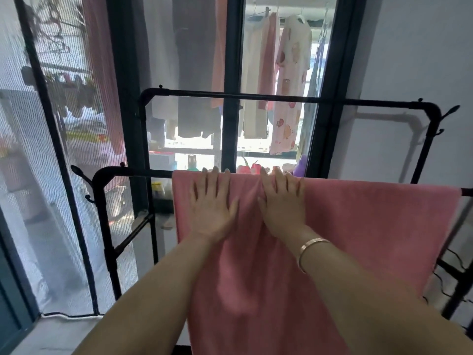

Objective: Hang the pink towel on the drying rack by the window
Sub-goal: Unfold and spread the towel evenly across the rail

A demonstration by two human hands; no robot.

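The pink towel [358, 226] is draped over the near bar of the black drying rack [115, 172], hanging down toward me and covering most of that bar. My left hand [212, 201] lies flat on the towel near its left end, fingers spread and tips at the bar. My right hand [282, 201], a bracelet on its wrist, lies flat beside it, fingers apart; a small fold of cloth rises between the two hands. Neither hand grips the cloth.
The rack's taller far bar [256, 96] runs bare in front of the black-framed window [231, 73]. Clothes [291, 80] hang outside the glass. A mesh screen door [51, 149] stands on the left, a white wall [409, 60] on the right. Cables [455, 257] trail by the rack's right leg.
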